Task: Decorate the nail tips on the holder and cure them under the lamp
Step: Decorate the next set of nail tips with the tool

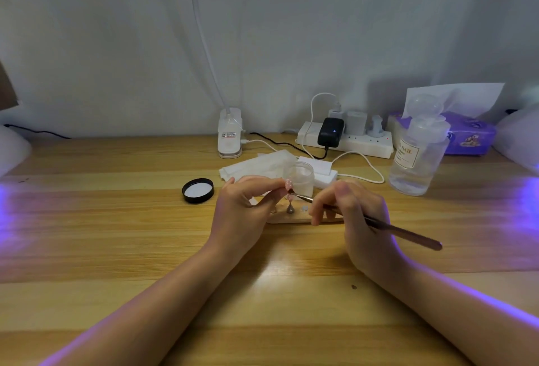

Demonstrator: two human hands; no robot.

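**Nail tip worked with a brush over the holder**

Nail tip (288, 184), pink, is pinched between the thumb and fingertips of the left hand (248, 211), just above the wooden holder (291, 219), which lies on the desk (116, 219) near its middle. A small metal stand (290, 209) is seen upright on the holder, directly below the tip. A slim brush (379, 224) is gripped by the curled fingers of the right hand (358, 219), pen-fashion; its bristle end is laid against the nail tip, and its handle is angled out toward the right edge of the desk.

Behind the hands an open clear jar (300, 177) is placed, with its black lid (198, 190) set apart to the left. A clear bottle (417, 155) is stood toward the back right, before a purple tissue pack (469, 135). A white power strip (347, 141) is laid along the back edge, beside a white clip lamp base (229, 135). Violet light is cast across both side edges of the desk.
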